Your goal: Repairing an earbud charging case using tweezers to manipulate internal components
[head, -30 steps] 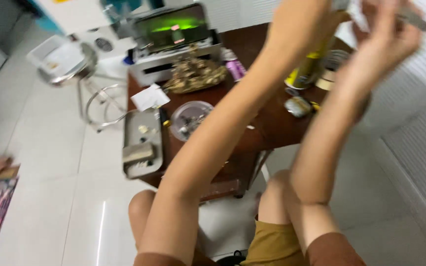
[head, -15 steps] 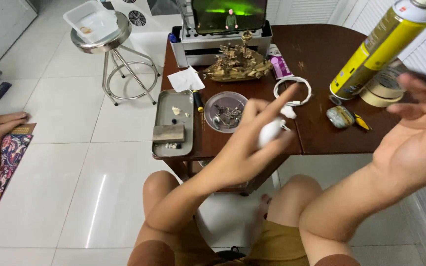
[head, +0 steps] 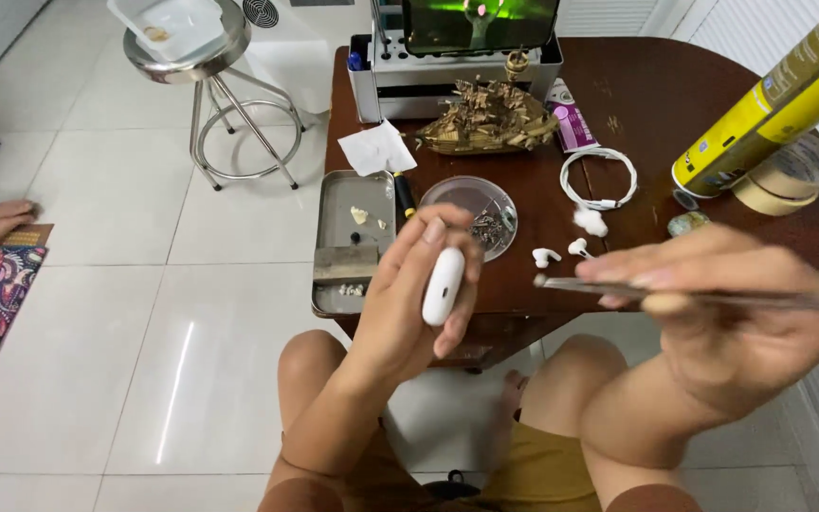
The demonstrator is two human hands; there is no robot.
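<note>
My left hand (head: 409, 303) grips the white earbud case (head: 444, 285) upright above the table (head: 675, 104) edge. My right hand (head: 713, 313) pinches tweezers (head: 675, 296), seemingly level, tips pointing left toward it.

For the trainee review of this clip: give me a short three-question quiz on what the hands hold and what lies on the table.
1. True or false: the left hand holds a white earbud case.
2. What does the right hand pinch? A) metal tweezers B) a spray can C) a roll of tape
3. What lies on the table in front of the phone?

Key: 1 true. 2 A. 3 A small golden model ship.
</note>
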